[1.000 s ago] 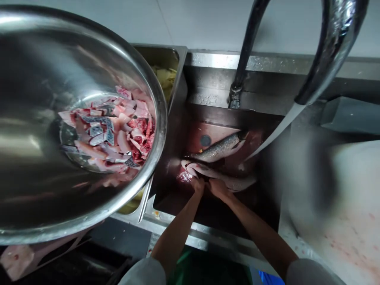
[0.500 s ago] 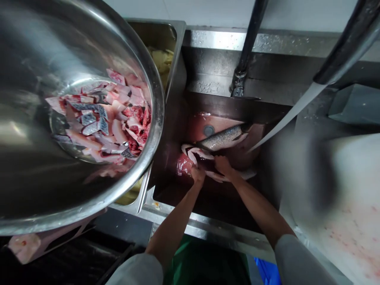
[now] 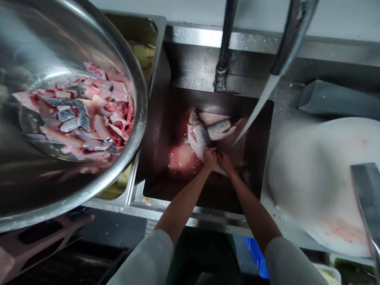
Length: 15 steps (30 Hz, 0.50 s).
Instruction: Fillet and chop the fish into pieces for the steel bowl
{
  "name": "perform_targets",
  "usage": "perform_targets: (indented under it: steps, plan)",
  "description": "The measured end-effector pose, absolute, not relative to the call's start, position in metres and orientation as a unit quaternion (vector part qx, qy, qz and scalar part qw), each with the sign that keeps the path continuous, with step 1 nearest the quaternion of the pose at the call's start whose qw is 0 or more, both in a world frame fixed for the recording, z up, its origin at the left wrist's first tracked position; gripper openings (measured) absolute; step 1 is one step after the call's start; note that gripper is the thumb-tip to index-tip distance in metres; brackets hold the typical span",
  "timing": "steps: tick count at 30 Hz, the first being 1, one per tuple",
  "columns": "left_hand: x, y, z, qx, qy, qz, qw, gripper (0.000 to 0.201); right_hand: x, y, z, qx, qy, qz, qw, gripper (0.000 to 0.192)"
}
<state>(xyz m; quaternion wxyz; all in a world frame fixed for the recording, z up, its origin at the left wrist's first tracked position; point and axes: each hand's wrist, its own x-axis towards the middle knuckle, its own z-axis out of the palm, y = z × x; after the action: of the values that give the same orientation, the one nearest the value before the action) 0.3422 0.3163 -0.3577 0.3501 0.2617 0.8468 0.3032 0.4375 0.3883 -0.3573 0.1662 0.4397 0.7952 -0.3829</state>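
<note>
Both hands are down in a dark metal sink [image 3: 252, 166] with reddish water in it. My left hand [image 3: 209, 156] is closed on the body of a fish [image 3: 198, 132], whose head points up toward the back of the sink. My right hand [image 3: 225, 161] grips the same fish closer to its tail end, right beside the left. Fingers of both hands are partly hidden from above. A second fish [image 3: 221, 128], silvery and scaly, lies behind the held one, its front part covered by it.
Water pours from a black-handled spout [image 3: 282, 51] into the sink. At left stands a large steel bowl [image 3: 139, 118] of cut fish pieces [image 3: 80, 114], over a metal tray [image 3: 160, 35]. A round white cutting board [image 3: 299, 158] with a cleaver [image 3: 366, 194] is at right.
The held fish has turned from opened belly up to scaly side showing, head toward the back. My hands have come closer together. The view has shifted right, bringing the cleaver in.
</note>
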Motion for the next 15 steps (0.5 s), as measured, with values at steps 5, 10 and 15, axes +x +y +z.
perform_targets:
  steps: [5, 10, 15]
  plan:
    - [0.303, 0.299, -0.360, 0.296, 0.887, 0.115, 0.336, 0.047, 0.475, 0.398, -0.354, 0.410, 0.810, -0.340, 0.245, 0.066]
    - [0.260, 0.313, -0.353, 0.425, 0.867, -0.003, 0.261, 0.050, 0.494, 0.355, -0.368, 0.409, 0.775, -0.275, 0.396, 0.092]
    - [0.242, 0.398, -0.376, 0.555, 0.780, -0.036, 0.287, 0.095, 0.496, 0.328, -0.380, 0.392, 0.773, -0.317, 0.385, 0.053]
